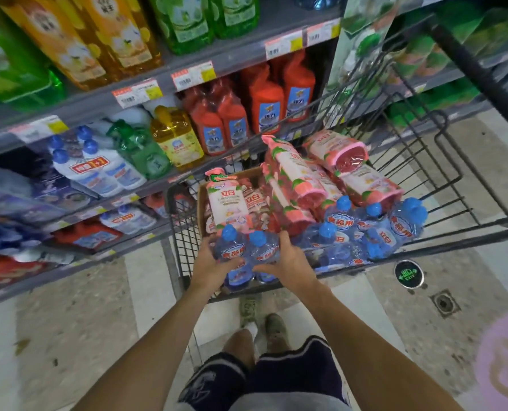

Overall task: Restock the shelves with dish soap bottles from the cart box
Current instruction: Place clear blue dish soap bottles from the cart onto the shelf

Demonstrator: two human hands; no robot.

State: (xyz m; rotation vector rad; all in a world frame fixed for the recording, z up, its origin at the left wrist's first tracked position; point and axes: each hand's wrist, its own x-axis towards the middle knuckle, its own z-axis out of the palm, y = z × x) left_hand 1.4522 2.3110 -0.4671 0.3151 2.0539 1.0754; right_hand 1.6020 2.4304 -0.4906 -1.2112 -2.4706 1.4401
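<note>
Gripping a shrink-wrapped twin pack of blue dish soap bottles (246,256) from both sides, the left hand (212,265) curls its fingers round the pack's left flank while the right hand (288,262) wraps the right flank, thumb lying across the front. The pack stands upright at the near end of the wire cart (424,161), its two blue caps pointing up and its lower part just above the cart's near rim.

Just to the right of the held pack, more blue-capped bottles (377,229) lie heaped in the cart's near right corner. Behind the hands, a brown cardboard box (200,200) sits in the cart's left part with pink-and-white soap bottles (232,200) standing in it. Further pink bottle packs (320,173) lie piled on their sides across the middle and far part of the cart.

To the left of the cart run grey shelves (77,105) with price tags along their edges. They hold red bottles (246,105), a yellow bottle (177,137), green bottles (137,146) and white bottles with blue caps (98,164). Orange and green bottles stand on the shelf above.

Below, the person's dark shorts (276,378) and shoes (264,318) show over a speckled tiled floor (83,307), with a round green exit marker (408,274) and a small drain (444,304) to the right.
</note>
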